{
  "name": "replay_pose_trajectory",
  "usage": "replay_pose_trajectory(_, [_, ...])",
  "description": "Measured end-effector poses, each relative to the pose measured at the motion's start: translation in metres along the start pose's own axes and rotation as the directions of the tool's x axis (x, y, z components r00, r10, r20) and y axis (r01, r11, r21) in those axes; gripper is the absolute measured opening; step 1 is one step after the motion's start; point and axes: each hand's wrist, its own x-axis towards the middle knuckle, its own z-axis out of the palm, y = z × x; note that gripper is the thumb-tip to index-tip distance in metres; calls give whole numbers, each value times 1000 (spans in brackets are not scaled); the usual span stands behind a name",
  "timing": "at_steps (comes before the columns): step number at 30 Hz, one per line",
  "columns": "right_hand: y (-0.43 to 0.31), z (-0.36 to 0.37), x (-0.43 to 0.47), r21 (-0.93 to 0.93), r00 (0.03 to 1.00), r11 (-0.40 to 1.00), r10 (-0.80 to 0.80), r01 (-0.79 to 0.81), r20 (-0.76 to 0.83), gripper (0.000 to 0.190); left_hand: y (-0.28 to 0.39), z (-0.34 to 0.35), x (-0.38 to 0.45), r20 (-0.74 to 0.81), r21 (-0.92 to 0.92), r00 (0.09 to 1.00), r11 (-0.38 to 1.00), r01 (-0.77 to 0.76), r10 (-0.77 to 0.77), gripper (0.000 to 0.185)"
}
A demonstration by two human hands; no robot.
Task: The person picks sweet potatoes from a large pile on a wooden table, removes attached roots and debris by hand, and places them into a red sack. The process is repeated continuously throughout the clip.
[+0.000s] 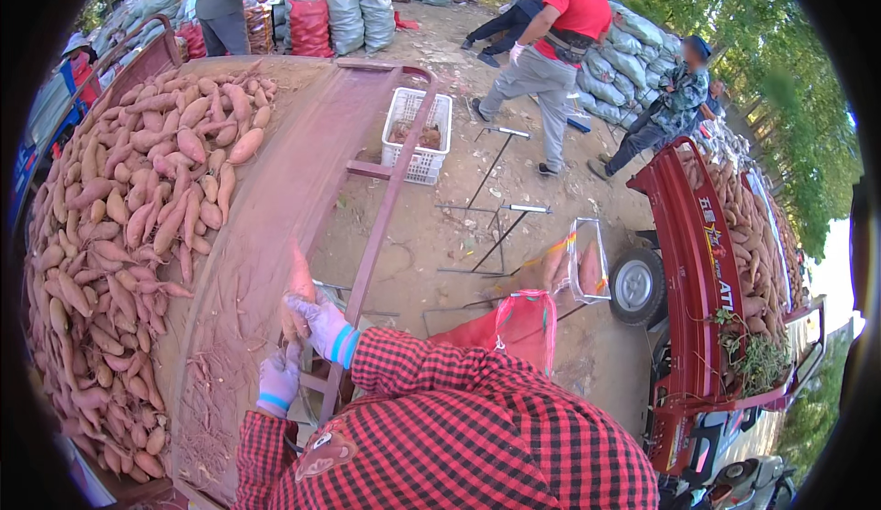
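Observation:
A reddish sweet potato (300, 273) points up and away from my right hand (318, 321), whose gloved fingers grip it. A browner sweet potato piece (288, 323) shows just below, along the same hand; whether it is a second root cannot be told. My left hand (279, 376), also in a pale purple glove with a blue cuff, has its fingertips closed at that lower end. Both hands are over the near edge of a reddish metal truck bed (275, 187). Beyond them lies a large heap of sweet potatoes (138, 235). Thin root scraps (206, 400) litter the bed.
A metal rail (375, 255) runs beside my right hand. On the ground stand a white plastic crate (420, 166), black metal stands (492, 166), a clear bag of sweet potatoes (585, 262) and a red mesh bag (523, 324). A loaded red cargo tricycle (695, 290) is at right. Several people work beyond.

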Motion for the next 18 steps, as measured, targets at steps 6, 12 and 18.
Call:
replay_pose_trajectory(6, [-13, -32, 12, -10, 990, 999, -33, 32, -140, 36, 70, -24, -41, 151, -478, 921, 843, -249, 358, 50])
replay_pose_trajectory(12, [-69, -29, -4, 339, 964, 907, 195, -248, 182, 47, -24, -118, -50, -609, 102, 793, 992, 78, 0, 45])
replay_pose_trajectory(18, [-90, -9, -34, 255, 868, 885, 260, -390, 424, 56, -31, -125, -54, -556, -212, 809, 973, 87, -193, 64])
